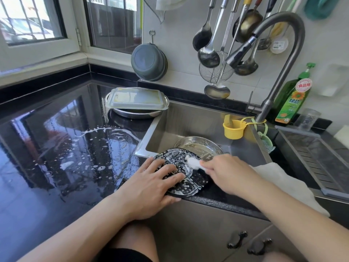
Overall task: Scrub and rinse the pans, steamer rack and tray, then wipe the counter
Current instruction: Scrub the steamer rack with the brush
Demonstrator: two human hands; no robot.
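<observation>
A black perforated steamer rack, covered in soap foam, lies on the sink's front edge. My left hand presses flat on its left part, with the thumb under the near rim. My right hand grips a small white brush whose foamy head touches the rack's top. Behind the rack, a round metal pan sits in the sink. A rectangular tray lies upside down on another round pan on the counter at the sink's far left corner.
The black counter on the left is wet with foam splashes. The faucet arches over the sink, with a yellow cup and a green detergent bottle nearby. A white cloth lies on the right front edge beside a drain rack. Ladles hang on the wall.
</observation>
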